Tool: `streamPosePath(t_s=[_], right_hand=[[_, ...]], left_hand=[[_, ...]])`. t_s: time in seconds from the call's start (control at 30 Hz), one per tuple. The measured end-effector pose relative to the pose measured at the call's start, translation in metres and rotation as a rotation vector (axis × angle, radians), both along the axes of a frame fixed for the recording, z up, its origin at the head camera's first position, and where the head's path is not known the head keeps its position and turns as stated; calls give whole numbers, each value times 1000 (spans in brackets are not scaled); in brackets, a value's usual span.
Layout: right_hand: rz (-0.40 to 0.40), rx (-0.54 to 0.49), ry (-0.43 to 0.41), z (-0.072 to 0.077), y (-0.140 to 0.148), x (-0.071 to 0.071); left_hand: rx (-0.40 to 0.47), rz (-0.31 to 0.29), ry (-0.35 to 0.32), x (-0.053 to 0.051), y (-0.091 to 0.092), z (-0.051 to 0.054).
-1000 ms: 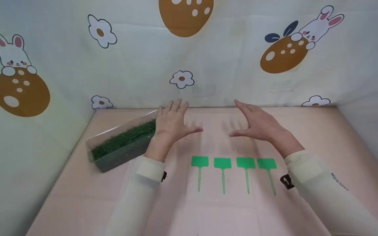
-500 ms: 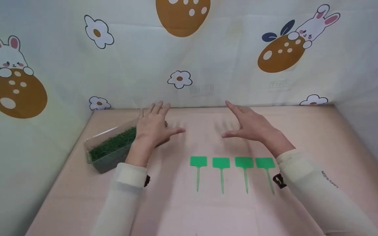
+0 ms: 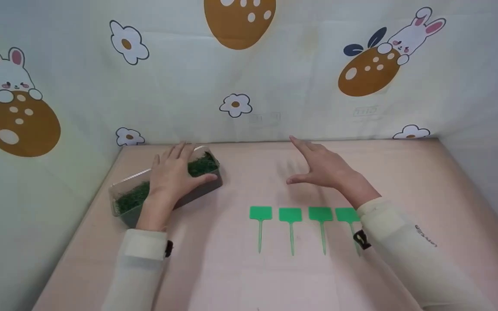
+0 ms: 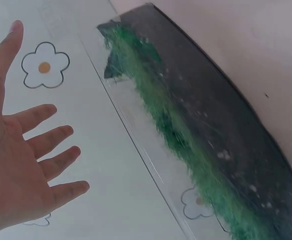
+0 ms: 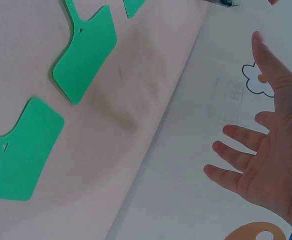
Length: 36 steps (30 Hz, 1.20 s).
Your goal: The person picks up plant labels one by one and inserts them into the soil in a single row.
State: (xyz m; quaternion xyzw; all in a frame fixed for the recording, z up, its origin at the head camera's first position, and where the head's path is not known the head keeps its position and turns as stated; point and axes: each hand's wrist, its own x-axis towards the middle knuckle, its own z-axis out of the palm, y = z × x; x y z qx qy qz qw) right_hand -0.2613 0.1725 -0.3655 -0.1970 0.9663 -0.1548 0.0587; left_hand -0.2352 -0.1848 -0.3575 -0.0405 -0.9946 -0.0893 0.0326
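A clear rectangular plastic box [image 3: 201, 190] stands slanted on the table's left side. Green grass-like turf [image 3: 133, 198] fills it above a dark lower layer. My left hand [image 3: 173, 177] hovers over the middle of the box, thumb out and fingers spread, covering part of the turf. The left wrist view shows this hand [image 4: 31, 145] apart from the box, holding nothing. Over the table right of centre, my right hand [image 3: 324, 168] hangs in the air, fingers extended and nothing in it. Nearest to it lie several green T-shaped plant labels [image 3: 260, 212] in a row.
A pale pink cloth [image 3: 231, 276] covers the table. White curtain walls [image 3: 180, 77] printed with rabbits and flowers enclose the back and sides. My right sleeve [image 3: 404, 242] partly covers the rightmost label's stem.
My left hand has moved left and slightly nearer, from beside the box's right end to over its middle. My right hand has drifted a little left. Box and labels have stayed put.
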Motion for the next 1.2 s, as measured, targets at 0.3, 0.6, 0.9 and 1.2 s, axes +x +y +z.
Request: streamPosePath(t_s=[0.3, 0.6, 0.9, 1.2], right_hand=[[3, -11, -3, -3, -1, -1], [-12, -27, -30, -6, -2, -1], [6, -55, -27, -11, -15, -2], [56, -85, 8, -15, -32, -5]], left_hand=[[30, 45, -18, 13, -37, 3], [36, 110, 1, 30, -76, 1], [119, 155, -65, 44, -106, -5], [174, 215, -162, 59, -130, -13]])
